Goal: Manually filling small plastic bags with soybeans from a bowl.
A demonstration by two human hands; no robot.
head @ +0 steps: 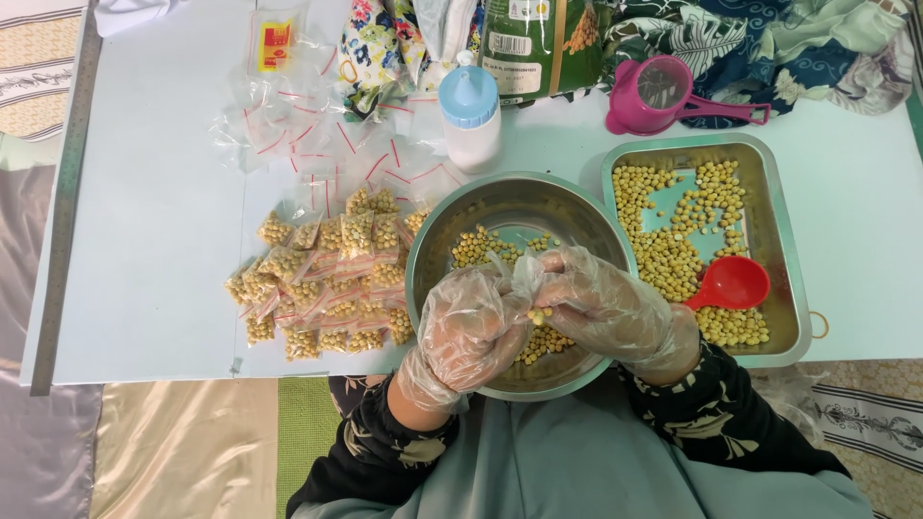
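**Gloved hands bag yellow beans over a steel bowl**

Head view: the left hand (468,332) and right hand (608,309), both in clear plastic gloves, pinch a small transparent bag (527,279) of pale yellow beans above the round steel bowl (430,235).

Round bowl (586,216): brushed metal, dull sheen. Rectangular tray (781,231): same metal, shinier rim. Scoop (731,283): glossy red plastic. Cup (663,94): pink translucent plastic. Bottle (471,120): matt white plastic, blue cap. Small bags (322,279): thin clear film, crinkled. Left hand (471,332) and right hand (606,308): filmy clear plastic gloves. Bench (144,240): smooth, matt, pale.
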